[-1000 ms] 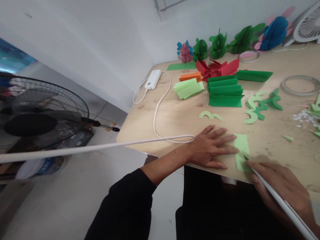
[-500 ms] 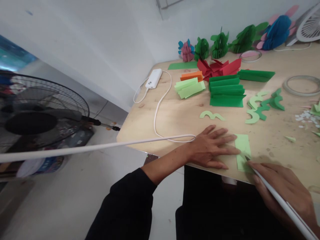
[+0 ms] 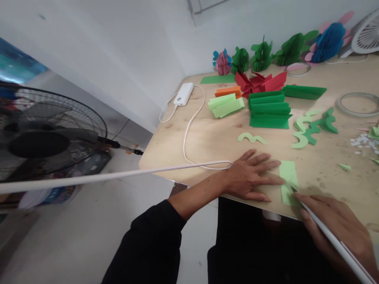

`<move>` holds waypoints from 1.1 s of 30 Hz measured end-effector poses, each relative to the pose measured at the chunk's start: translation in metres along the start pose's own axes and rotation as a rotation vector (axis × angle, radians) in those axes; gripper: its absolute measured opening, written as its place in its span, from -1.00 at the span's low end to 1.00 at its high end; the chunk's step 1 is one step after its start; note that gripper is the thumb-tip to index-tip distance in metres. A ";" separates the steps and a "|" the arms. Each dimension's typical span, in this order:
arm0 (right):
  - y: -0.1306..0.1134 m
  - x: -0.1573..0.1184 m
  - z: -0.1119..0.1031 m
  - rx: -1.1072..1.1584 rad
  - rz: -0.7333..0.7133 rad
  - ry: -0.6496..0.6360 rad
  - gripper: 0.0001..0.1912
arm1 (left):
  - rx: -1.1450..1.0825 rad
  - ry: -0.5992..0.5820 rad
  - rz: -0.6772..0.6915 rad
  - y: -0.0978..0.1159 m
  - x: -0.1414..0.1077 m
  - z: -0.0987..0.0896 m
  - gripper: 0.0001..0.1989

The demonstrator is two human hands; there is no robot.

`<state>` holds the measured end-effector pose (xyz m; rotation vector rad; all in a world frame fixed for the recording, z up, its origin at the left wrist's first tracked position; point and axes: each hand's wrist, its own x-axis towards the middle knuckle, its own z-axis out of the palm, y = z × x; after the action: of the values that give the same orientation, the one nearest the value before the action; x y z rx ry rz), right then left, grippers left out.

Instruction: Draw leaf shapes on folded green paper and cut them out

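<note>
My left hand lies flat near the table's front edge, its fingers spread. Its fingertips press on the left side of a light green folded paper strip. In my right hand is a slim white pencil, its dark tip down on the strip. A wavy light green paper cutout lies just beyond my left hand. Farther right are more curved cutouts, one light green and one darker green.
Folded green papers, light green ones and red ones lie farther back. Paper honeycomb figures line the wall. A power bank trails a white cable across the table. Tape rolls and scraps are on the right.
The view has shifted very slightly, so the table things sit a little lower. Both hands keep practically the same pose, with the pencil tip still on the strip.
</note>
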<state>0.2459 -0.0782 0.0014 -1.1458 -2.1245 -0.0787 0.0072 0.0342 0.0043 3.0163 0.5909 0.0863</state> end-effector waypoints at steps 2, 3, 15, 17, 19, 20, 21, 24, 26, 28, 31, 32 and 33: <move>0.000 0.000 0.000 0.030 0.007 -0.008 -0.25 | -0.005 0.006 0.001 0.000 0.000 0.000 -0.39; 0.000 -0.001 0.000 0.042 0.020 -0.016 -0.29 | -0.007 0.009 0.001 0.000 0.000 0.000 -0.39; 0.005 0.033 -0.004 0.048 0.380 -0.116 -0.73 | -0.016 0.039 0.002 0.000 -0.001 0.002 -0.42; 0.006 0.037 -0.002 0.052 0.409 -0.113 -0.73 | -0.016 0.035 0.001 0.000 -0.002 0.002 -0.41; 0.006 0.038 0.001 0.061 0.406 -0.103 -0.73 | -0.019 0.034 -0.001 0.000 -0.002 0.002 -0.42; 0.006 0.038 0.002 0.063 0.405 -0.100 -0.73 | -0.021 0.035 -0.001 0.000 -0.002 0.002 -0.42; 0.006 0.037 0.003 0.060 0.405 -0.094 -0.73 | -0.022 0.034 -0.001 0.000 -0.002 0.002 -0.42; 0.009 0.035 0.007 0.043 0.391 -0.072 -0.73 | -0.026 0.030 0.003 0.000 -0.001 0.003 -0.41; 0.011 0.034 0.010 0.006 0.364 -0.082 -0.72 | -0.031 0.030 0.003 0.000 -0.001 0.003 -0.39; 0.011 0.034 0.012 -0.040 0.333 -0.106 -0.71 | -0.032 0.034 0.005 0.000 -0.001 0.004 -0.39; 0.011 0.035 0.014 -0.080 0.309 -0.129 -0.70 | -0.027 0.043 0.005 -0.001 -0.001 0.005 -0.40; 0.011 0.035 0.014 -0.087 0.313 -0.133 -0.70 | -0.026 0.044 0.006 -0.001 -0.001 0.005 -0.40; 0.011 0.035 0.013 -0.098 0.322 -0.142 -0.70 | -0.026 0.044 0.005 -0.001 -0.001 0.005 -0.40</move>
<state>0.2347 -0.0422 0.0098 -1.5784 -2.0463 0.0490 0.0063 0.0341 -0.0007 2.9977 0.5817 0.1595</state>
